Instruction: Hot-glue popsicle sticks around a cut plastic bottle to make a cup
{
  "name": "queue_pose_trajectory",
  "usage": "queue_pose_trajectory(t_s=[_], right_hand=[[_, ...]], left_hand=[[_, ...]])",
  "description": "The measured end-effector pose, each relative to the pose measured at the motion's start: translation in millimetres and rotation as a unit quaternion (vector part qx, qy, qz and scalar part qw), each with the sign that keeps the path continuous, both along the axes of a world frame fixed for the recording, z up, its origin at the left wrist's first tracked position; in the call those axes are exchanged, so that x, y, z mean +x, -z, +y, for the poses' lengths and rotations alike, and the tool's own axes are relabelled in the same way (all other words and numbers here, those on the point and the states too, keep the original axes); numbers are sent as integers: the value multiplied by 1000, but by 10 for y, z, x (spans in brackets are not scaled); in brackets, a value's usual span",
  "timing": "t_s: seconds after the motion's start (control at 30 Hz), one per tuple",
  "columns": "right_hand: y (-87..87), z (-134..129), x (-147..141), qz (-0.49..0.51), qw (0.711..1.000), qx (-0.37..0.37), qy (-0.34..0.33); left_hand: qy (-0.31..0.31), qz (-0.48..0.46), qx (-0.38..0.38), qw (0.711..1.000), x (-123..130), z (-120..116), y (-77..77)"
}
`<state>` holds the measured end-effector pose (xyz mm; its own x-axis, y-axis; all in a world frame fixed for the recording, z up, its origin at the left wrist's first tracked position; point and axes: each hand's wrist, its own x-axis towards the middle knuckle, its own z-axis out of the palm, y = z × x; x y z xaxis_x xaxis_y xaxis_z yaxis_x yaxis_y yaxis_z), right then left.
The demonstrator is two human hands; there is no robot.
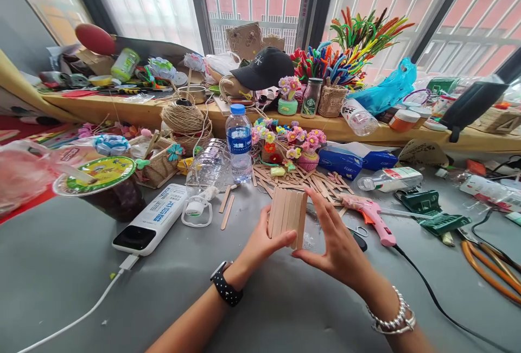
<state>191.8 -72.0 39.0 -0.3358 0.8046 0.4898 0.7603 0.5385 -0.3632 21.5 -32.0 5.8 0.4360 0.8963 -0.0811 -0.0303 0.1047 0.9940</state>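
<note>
A small box-like piece made of craft sticks (286, 213) is held up above the grey table. My left hand (266, 239) grips it from the left, with the thumb across its lower front and the other fingers behind it. My right hand (336, 236) spans its right edge, index fingertip at the upper corner and thumb at the lower one. The inside and back of the piece are hidden. Behind it lies a pile of loose craft sticks (325, 184). A pink glue gun (376, 220) rests on the table to the right of my right hand.
A water bottle (239, 146) stands behind the sticks. At left are a lidded drink cup (118, 201) and a white power bank (152, 222) with a cable. Orange-handled scissors (488, 269) lie far right. A crowded wooden ledge (220, 122) runs along the windows.
</note>
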Motion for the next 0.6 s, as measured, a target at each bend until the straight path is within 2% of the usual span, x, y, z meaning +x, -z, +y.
queue_pose_trajectory(t_s=[0.37,0.6], right_hand=[[66,53,-21,26,1000,-2,-2],[86,44,-21,28,1000,1,0]], left_hand=[[-18,22,32,999,0,18,54],[-22,30,24,999,19,4,4]])
